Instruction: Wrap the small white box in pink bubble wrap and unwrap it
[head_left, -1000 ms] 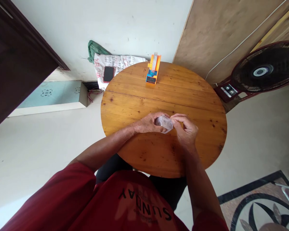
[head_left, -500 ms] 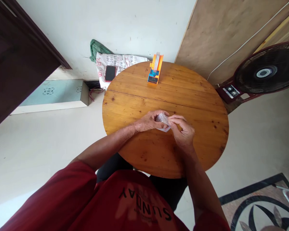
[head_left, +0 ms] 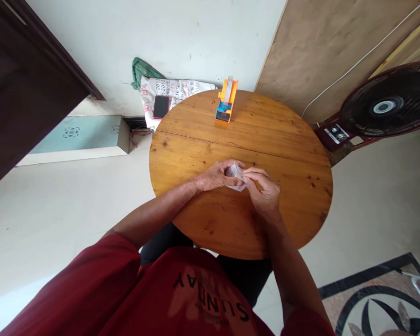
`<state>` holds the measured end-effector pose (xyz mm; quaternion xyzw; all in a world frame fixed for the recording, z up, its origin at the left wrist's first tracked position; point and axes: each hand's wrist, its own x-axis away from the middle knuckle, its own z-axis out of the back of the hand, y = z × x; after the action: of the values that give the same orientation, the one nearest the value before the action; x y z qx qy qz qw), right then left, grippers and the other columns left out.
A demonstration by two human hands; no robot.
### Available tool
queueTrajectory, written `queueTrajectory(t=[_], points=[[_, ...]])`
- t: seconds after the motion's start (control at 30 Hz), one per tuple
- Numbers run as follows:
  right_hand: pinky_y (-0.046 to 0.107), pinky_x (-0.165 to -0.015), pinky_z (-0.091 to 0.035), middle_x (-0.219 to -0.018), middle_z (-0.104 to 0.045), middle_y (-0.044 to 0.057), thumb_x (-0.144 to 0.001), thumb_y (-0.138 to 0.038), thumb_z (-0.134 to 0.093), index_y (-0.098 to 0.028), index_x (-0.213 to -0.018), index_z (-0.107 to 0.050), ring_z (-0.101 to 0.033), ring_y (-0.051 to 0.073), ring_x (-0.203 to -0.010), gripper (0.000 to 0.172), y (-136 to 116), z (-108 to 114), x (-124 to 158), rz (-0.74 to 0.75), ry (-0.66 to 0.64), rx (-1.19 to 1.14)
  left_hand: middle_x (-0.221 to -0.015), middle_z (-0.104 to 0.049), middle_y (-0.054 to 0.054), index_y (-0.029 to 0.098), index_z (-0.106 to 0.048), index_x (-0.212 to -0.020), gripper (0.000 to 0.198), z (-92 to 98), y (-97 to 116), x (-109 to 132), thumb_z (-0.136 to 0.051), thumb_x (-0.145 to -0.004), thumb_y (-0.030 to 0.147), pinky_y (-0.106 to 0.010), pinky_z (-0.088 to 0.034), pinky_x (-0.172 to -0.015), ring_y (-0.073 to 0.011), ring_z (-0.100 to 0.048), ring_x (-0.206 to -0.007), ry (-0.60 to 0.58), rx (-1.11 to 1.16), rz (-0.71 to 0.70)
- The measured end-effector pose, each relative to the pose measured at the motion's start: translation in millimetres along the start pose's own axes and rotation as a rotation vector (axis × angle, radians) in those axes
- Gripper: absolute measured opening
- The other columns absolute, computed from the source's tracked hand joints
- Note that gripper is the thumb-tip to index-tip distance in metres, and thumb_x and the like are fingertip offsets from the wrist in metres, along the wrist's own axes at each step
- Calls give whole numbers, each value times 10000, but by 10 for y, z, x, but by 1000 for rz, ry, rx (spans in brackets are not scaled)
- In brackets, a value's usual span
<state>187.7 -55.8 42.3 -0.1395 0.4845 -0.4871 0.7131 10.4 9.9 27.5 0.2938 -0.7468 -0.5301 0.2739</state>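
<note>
Over the middle of the round wooden table [head_left: 210, 214], my left hand [head_left: 217, 176] is wrapped around a small whitish, partly see-through packet [head_left: 234, 171]. Its thumb lies along the near side and its fingers curve round the far side. The fingertips of my right hand [head_left: 265, 189] pinch the packet's right edge. A pale lower corner of the packet sticks out below my left thumb. What the packet contains cannot be made out. Farther back on the table stands an orange and blue tape dispenser [head_left: 227, 100], with a strip of clear tape along its top.
Behind the table's left rim, a phone [head_left: 161, 107] lies on a printed white sack [head_left: 149, 95] beside a green bag [head_left: 143, 72]. A dark fan [head_left: 385, 107] stands at the right. At the left, a pale box [head_left: 80, 135] rests on the floor by the wall.
My right hand has shifted slightly to the left, closer to my left hand, still pinching the packet's edge. My left hand has stayed almost in place.
</note>
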Motion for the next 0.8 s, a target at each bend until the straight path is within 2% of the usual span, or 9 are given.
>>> queueTrajectory(t=[0.27,0.43,0.6,0.8], points=[[382,-859,-581,-992,-770,46,-935,-254,-616,-270,-903,-751,-725,204,-910,140,12,-4,-3,-10,-41,-14,-819,-623,35,150,-625,-1041,522,14,21,-11,-877,-601,273,-256,-431,-751,-98,-560,-744,2,41,20],[378,-858,-583,-978,-771,40,-945,-258,-608,-273,-914,-757,-728,206,-909,152,10,8,-11,-19,-78,-25,-864,-668,6,141,-652,-1048,449,57,90,12,-732,-612,214,-247,-416,-699,-125,-586,-772,-14,55,78],[379,-866,-584,-989,-772,49,-943,-240,-612,-267,-920,-761,-731,207,-920,153,14,12,-4,-4,-24,-23,-891,-681,9,143,-640,-1072,481,49,94,25,-740,-607,215,-252,-442,-731,-127,-607,-790,-1,93,70],[382,-860,-590,-994,-778,41,-943,-251,-607,-280,-938,-768,-733,208,-916,164,42,5,27,-2,30,23,-877,-685,7,138,-655,-1011,403,15,47,5,-768,-636,233,-239,-461,-723,-115,-618,-770,-10,118,72]])
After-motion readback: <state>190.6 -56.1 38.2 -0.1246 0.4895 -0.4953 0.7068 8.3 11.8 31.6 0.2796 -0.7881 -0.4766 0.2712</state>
